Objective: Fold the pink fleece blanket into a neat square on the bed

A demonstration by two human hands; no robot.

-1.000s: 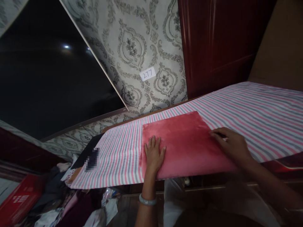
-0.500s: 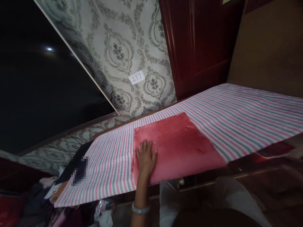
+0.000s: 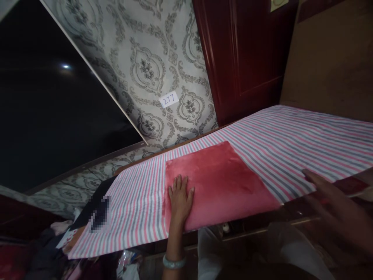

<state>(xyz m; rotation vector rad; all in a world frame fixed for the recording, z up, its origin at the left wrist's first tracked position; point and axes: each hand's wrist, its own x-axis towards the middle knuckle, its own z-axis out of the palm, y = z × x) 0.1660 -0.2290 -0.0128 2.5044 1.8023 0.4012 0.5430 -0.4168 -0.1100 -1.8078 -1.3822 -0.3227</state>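
My left hand lies flat on the left part of a red plush cloth, fingers spread and nothing held. A pale bracelet circles that wrist. The plush piece is roughly square and smooth, with its front edge at the table's near side. Under it spreads a pink, grey and white striped cloth. Blurred by motion, my right hand is at the right, by the near edge of the striped cloth and apart from the red piece. Whether its fingers hold anything is not visible.
A large dark screen stands at the left. Behind the table is patterned wallpaper with a paper label marked 277, beside a dark red door panel. Mixed clothes and plastic bags lie below at the left. My knees are under the front edge.
My right hand has come into view from the right, moving fast. My left hand stays flat on the red plush cloth. The camera view has shifted slightly.
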